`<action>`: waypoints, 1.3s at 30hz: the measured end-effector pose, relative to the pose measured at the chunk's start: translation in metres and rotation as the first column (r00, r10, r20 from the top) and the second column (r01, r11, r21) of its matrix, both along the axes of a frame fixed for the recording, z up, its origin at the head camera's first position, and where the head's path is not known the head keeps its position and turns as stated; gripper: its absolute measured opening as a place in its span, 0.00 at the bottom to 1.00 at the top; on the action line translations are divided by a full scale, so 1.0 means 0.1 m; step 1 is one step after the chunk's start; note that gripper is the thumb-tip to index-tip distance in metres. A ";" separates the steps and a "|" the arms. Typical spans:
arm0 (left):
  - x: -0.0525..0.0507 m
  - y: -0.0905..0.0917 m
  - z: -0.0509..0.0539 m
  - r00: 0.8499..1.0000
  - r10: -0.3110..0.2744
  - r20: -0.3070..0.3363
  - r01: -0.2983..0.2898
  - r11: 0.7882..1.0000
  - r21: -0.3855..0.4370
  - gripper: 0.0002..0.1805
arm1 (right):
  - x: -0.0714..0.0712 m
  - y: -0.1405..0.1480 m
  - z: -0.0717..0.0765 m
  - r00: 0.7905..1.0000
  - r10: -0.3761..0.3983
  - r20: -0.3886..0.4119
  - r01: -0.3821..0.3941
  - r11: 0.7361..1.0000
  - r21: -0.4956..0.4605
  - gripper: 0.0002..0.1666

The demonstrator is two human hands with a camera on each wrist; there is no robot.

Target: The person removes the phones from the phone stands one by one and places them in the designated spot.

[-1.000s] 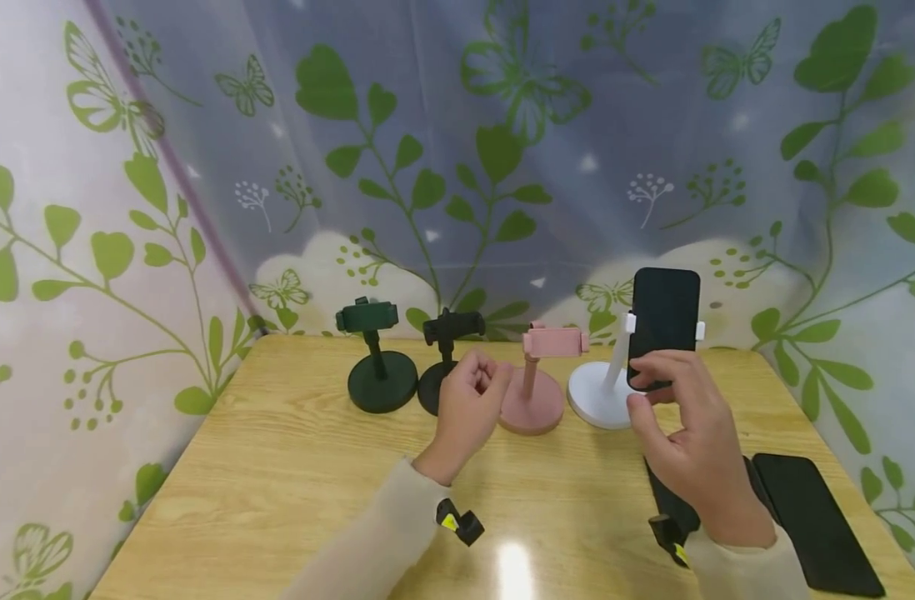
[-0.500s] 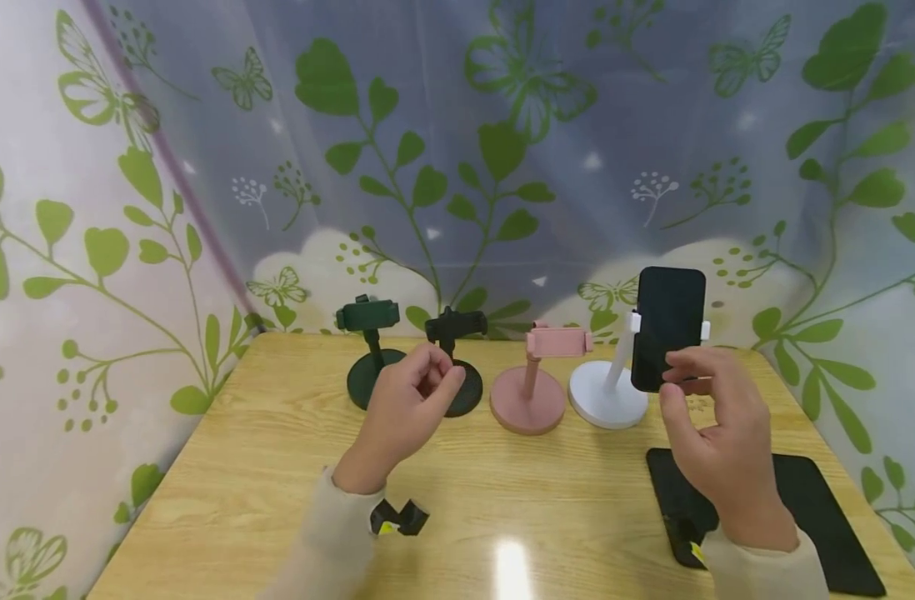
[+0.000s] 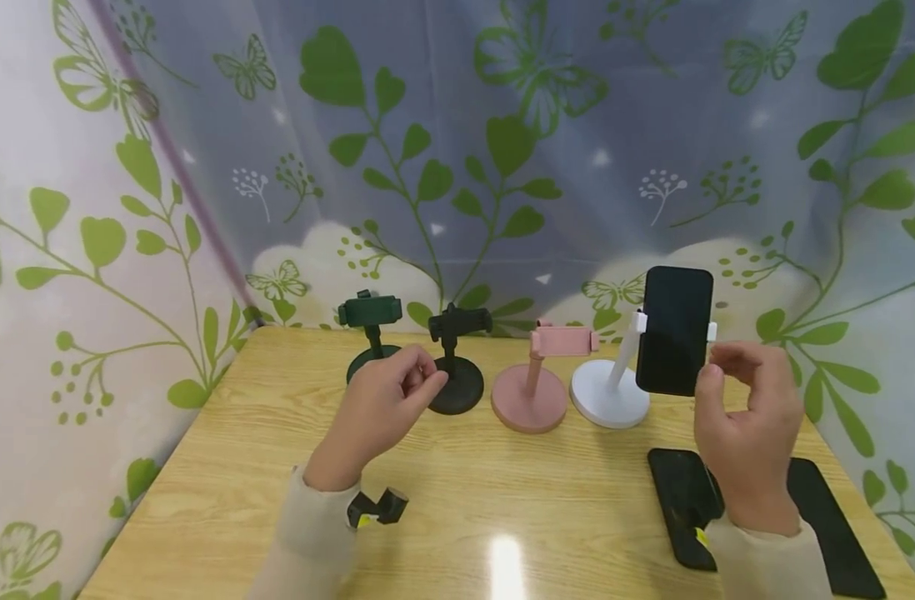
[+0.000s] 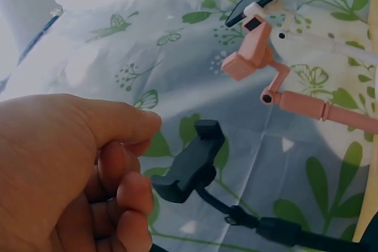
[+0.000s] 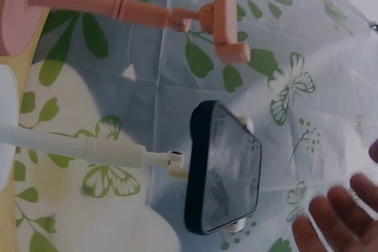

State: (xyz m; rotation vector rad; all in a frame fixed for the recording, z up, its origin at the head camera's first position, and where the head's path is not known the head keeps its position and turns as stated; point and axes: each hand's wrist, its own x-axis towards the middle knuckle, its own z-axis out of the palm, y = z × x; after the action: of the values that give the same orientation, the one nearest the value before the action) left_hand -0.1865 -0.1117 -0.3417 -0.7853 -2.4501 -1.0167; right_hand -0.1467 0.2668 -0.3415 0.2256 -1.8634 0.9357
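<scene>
A black phone (image 3: 675,333) stands upright in the clamp of a white phone stand (image 3: 610,407); the right wrist view shows the phone (image 5: 231,172) edge-on. My right hand (image 3: 753,425) hovers just right of it, fingers loosely curled, and in the right wrist view its fingertips (image 5: 331,219) are apart from the phone. My left hand (image 3: 382,412) hangs in front of a green phone stand (image 3: 371,312) and a black phone stand (image 3: 461,390), holding nothing. In the left wrist view its thumb and fingers curl loosely beside the black stand's clamp (image 4: 190,163). The left hand partly hides the green stand's base.
A pink phone stand (image 3: 528,404) stands between the black and white ones. Two dark phones lie on the table's right side: a nearer-left phone (image 3: 675,500) and a right-hand phone (image 3: 840,533), both partly covered by the right arm. A patterned curtain (image 3: 457,167) rises behind the wooden table (image 3: 457,492).
My left hand has moved left, from in front of the black and pink stands towards the green one. My right hand has drawn rightwards off the front of the mounted phone.
</scene>
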 end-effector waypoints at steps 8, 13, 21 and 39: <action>0.05 0.03 0.05 1.000 -0.009 0.012 0.010 0.998 -0.069 0.07 | -0.15 0.19 -0.09 0.993 -0.006 0.121 0.021 0.992 -0.124 0.27; 0.06 0.06 0.05 1.000 -0.007 0.007 0.007 0.997 -0.080 0.07 | -0.22 0.30 -0.16 0.892 0.173 0.418 -0.082 0.971 -0.226 0.37; 0.07 0.07 0.04 0.999 -0.018 0.037 0.021 0.997 -0.080 0.07 | -0.24 0.36 -0.23 0.741 0.382 0.553 -0.207 0.912 -0.353 0.38; 0.06 0.03 0.07 0.996 -0.049 0.072 0.057 0.993 -0.107 0.07 | -0.31 0.32 -0.27 0.807 0.481 0.342 -0.171 0.745 -0.645 0.32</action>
State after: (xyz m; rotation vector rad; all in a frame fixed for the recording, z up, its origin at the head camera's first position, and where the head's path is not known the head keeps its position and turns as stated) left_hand -0.1804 -0.1091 -0.3350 -0.8684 -2.5753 -0.9507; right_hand -0.1775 0.2989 -0.3687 -0.0766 -1.8939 1.9393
